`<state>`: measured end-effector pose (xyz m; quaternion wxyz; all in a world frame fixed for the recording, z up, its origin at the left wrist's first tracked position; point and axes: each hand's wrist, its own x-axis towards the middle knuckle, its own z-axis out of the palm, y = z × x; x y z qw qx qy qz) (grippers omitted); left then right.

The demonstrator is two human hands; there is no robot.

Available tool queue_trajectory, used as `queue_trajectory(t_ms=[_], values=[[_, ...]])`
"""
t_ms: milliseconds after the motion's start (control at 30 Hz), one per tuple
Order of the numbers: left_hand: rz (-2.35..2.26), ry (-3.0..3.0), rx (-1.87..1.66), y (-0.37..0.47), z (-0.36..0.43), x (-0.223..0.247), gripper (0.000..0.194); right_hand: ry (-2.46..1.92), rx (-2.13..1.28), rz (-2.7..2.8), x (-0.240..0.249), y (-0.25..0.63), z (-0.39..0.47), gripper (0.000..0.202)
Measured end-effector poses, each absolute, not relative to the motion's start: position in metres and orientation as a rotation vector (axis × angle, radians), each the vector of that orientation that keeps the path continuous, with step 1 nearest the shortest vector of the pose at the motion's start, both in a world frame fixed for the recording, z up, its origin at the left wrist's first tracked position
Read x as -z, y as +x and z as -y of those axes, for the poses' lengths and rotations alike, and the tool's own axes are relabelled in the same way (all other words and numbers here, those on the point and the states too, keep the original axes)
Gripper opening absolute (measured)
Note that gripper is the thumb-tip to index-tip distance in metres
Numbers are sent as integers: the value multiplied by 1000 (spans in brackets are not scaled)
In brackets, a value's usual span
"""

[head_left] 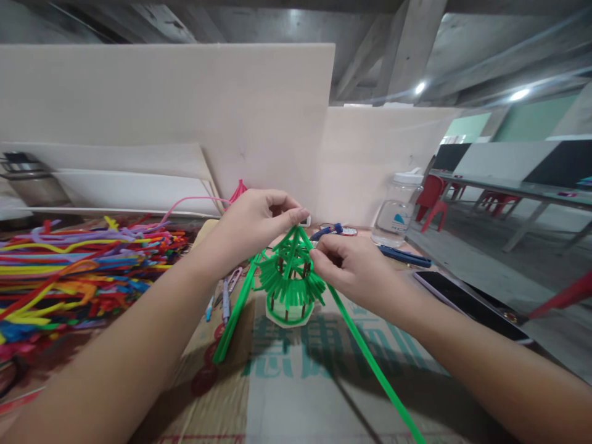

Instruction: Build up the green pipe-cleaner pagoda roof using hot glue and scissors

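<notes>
A small tiered model (291, 290) of green pipe cleaners, like a pavilion with fringed roofs and brown posts, stands upright on a pale base. My left hand (261, 222) reaches over its peak, thumb and fingers pinched at the tip. On the right side of the upper roof, my right hand (351, 262) pinches a green pipe cleaner (370, 354), whose long tail runs down toward the front right. Several more green pipe cleaners (235, 320) lie to the left of the model. The exact grip of both fingertips is partly hidden.
A heap of coloured pipe cleaners (83, 265) covers the left side. Scissors (226, 293) lie beside the model. Behind are blue-handled pliers (328, 231) and a clear bottle (398, 209). A phone (462, 305) rests at right. White boards (185, 117) wall off the back.
</notes>
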<state>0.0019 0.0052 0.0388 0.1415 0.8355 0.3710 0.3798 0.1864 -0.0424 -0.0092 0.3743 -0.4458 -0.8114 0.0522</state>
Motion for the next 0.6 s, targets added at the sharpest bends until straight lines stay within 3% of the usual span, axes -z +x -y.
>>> queue_trajectory(t_ms=[300, 467, 600], values=[[-1089, 2416, -1091, 1, -6, -39, 31, -1144, -173, 2081, 13, 187, 39, 31], [-1089, 2384, -1093, -3, -13, -38, 31, -1236, -16, 2178, 2, 197, 39, 43], [-1087, 2351, -1100, -4, -16, -37, 30, -1309, -97, 2251, -1, 202, 37, 49]])
